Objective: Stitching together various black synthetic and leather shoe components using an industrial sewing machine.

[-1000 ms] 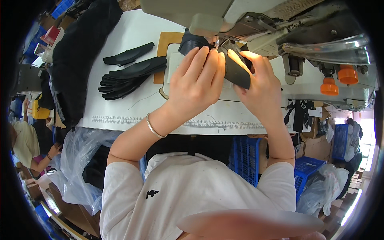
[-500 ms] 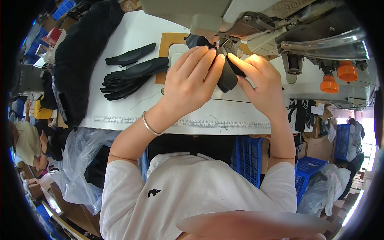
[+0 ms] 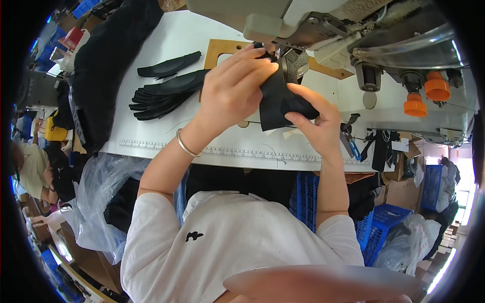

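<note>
I see my left hand (image 3: 233, 91) in the upper middle of the frame, fingers curled down and pinching the top edge of a black, flexible piece of leather-like material (image 3: 277, 101). A thin silver bangle (image 3: 185, 145) sits on that wrist. My right hand (image 3: 317, 121) is just right of centre, thumb and forefinger closed on the lower right side of the same black piece, so both hands grip it together. The piece is folded and stands tilted between the hands, its upper end right under the metal presser foot and needle area (image 3: 292, 63) of the grey industrial sewing machine (image 3: 353, 30) that fills the top right of the frame. I cannot tell whether the piece touches the foot.

Two orange knobs (image 3: 427, 93) hang from the machine at the right edge. Beneath the hands lies the white table top (image 3: 166, 45), with a printed ruler strip (image 3: 151, 146) along its near edge. A tan wooden template with a cut-out window (image 3: 222, 50) lies flat behind my left hand. To the left of it, in the upper left of the frame, a fanned stack of black curved cut pieces (image 3: 161, 96) rests on the table, with one single black curved piece (image 3: 169, 65) lying apart just above it. A blue plastic crate (image 3: 308, 194) shows under the table, lower right of centre.
</note>
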Motion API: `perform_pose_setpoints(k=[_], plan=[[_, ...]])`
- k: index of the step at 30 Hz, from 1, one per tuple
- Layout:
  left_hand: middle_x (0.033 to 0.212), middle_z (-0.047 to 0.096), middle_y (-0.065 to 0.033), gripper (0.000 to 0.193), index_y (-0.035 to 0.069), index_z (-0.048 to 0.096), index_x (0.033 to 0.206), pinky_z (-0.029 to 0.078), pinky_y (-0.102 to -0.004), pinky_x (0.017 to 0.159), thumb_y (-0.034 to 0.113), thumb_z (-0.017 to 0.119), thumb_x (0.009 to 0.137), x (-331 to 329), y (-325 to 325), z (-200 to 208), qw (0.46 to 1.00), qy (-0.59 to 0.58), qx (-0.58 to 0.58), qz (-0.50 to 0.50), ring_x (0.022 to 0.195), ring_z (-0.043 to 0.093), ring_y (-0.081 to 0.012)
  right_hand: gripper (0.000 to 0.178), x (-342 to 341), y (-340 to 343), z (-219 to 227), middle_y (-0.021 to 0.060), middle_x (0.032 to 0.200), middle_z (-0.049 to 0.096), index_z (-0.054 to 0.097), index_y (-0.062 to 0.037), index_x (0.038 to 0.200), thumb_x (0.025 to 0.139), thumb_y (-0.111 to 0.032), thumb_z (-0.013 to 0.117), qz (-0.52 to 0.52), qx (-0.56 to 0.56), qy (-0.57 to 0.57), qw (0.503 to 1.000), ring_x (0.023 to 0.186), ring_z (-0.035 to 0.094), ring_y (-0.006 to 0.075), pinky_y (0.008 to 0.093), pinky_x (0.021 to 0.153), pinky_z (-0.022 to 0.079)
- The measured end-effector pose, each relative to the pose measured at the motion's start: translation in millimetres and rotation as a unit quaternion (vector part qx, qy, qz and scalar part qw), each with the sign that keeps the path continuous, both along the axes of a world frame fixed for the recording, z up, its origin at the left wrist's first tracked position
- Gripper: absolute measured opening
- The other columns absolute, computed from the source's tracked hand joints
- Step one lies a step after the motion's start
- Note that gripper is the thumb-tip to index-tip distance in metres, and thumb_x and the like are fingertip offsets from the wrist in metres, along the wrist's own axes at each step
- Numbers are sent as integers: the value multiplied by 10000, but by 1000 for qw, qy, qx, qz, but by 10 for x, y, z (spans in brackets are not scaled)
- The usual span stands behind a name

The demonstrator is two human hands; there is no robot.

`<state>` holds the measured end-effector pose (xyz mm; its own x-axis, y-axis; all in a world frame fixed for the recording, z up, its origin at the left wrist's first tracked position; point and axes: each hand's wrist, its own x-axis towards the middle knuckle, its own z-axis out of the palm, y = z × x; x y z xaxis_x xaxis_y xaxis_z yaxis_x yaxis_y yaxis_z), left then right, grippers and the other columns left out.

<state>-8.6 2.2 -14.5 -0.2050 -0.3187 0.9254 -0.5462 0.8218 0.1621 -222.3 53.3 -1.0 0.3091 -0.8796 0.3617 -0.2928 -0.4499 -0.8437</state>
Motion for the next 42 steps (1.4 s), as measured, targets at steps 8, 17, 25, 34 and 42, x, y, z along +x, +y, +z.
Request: perform_pose_setpoints(k=[8, 17, 25, 34, 42], plan=[[995, 745, -131, 369, 11, 746, 970, 593, -470, 981, -105, 683, 626, -6, -101, -131, 998, 24, -54, -15, 1054, 723, -333, 436, -4, 58, -259, 64, 1213, 728, 689, -25, 1261, 834, 9, 772, -20, 8, -97, 995, 1104, 661, 123, 260, 947, 507], [1016, 748, -122, 293, 15, 751, 978, 610, -449, 953, -59, 698, 700, -2, -156, -194, 994, 6, -109, 1, 1066, 724, -315, 389, 41, 70, -267, 54, 1170, 721, 692, -21, 1248, 866, 26, 748, -37, 27, -140, 989, 1025, 652, 96, 235, 897, 510], [1027, 756, -113, 216, 12, 761, 973, 615, -440, 949, -23, 719, 764, 57, -183, -205, 993, 5, -121, -4, 1058, 731, -300, 356, 122, 65, -285, 45, 1128, 722, 693, -22, 1236, 885, -5, 746, -57, 5, -132, 990, 992, 646, 77, 219, 861, 509], [1044, 751, -112, 216, 21, 759, 976, 619, -430, 946, -3, 726, 765, 125, -216, -182, 990, -41, -136, -20, 1062, 728, -295, 342, 124, 7, -257, 26, 1116, 708, 691, -23, 1229, 892, -17, 745, -66, 33, -179, 981, 948, 634, 65, 210, 838, 501], [1040, 738, -95, 224, 27, 770, 979, 632, -420, 925, 36, 742, 758, 196, -242, -175, 986, -62, -153, -34, 1059, 722, -283, 303, 173, -34, -205, 7, 1056, 678, 689, -15, 1208, 908, -26, 734, -77, 26, -188, 979, 898, 609, 41, 188, 784, 486]])
